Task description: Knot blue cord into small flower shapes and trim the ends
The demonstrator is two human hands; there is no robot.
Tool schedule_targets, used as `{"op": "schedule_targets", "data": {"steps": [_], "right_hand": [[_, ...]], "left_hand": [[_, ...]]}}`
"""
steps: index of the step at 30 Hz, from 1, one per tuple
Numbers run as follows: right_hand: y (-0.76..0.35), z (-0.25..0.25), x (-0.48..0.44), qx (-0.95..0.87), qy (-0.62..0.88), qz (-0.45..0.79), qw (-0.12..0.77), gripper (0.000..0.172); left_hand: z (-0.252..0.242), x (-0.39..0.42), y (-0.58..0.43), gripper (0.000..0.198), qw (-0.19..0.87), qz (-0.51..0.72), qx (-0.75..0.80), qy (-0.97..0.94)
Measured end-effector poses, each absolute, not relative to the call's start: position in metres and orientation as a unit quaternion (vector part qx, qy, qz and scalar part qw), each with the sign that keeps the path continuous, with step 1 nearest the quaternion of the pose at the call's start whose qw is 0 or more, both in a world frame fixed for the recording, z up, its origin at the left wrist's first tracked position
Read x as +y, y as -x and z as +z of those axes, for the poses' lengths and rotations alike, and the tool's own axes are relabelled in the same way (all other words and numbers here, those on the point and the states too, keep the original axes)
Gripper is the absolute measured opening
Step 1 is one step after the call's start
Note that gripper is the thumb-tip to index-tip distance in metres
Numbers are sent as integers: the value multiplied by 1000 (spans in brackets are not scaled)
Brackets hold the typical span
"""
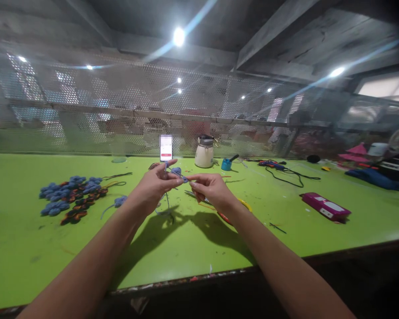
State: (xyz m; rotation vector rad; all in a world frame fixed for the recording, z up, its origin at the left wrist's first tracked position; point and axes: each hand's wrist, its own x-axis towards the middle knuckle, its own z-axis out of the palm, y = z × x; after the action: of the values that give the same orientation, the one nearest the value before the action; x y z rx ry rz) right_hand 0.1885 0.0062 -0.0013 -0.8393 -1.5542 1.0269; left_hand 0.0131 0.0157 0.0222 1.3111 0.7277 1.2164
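Observation:
My left hand is pinched on a small piece of blue crochet, with blue yarn looped over its raised index finger. Close against it, my right hand pinches at the same piece with thumb and forefinger. Whether a thin hook is in those right fingers is too small to make out. Loose yarn ends dangle below my left hand. Scissors with orange and yellow handles lie on the table beneath my right hand, which partly hides them.
Blue and dark multicoloured crochet flowers lie left on the green table. A phone stands upright behind my hands, beside a cream jug and a blue pot. To the right are dark cords and a magenta box.

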Motion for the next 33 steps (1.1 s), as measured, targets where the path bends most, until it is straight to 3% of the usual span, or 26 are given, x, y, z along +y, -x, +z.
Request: {"op": "schedule_targets", "data": {"steps": [9, 22, 33], "right_hand": [[-191, -2, 6, -705, 358, 363, 492, 34], [-189, 6, 0, -621, 326, 506, 503, 42], [-185, -2, 6, -646, 362, 423, 522, 35]], "left_hand": [[19, 17, -15, 105, 554, 527, 295, -573], [21, 16, -14, 96, 533, 509, 288, -612], [15, 25, -17, 97, 524, 523, 334, -583]]}}
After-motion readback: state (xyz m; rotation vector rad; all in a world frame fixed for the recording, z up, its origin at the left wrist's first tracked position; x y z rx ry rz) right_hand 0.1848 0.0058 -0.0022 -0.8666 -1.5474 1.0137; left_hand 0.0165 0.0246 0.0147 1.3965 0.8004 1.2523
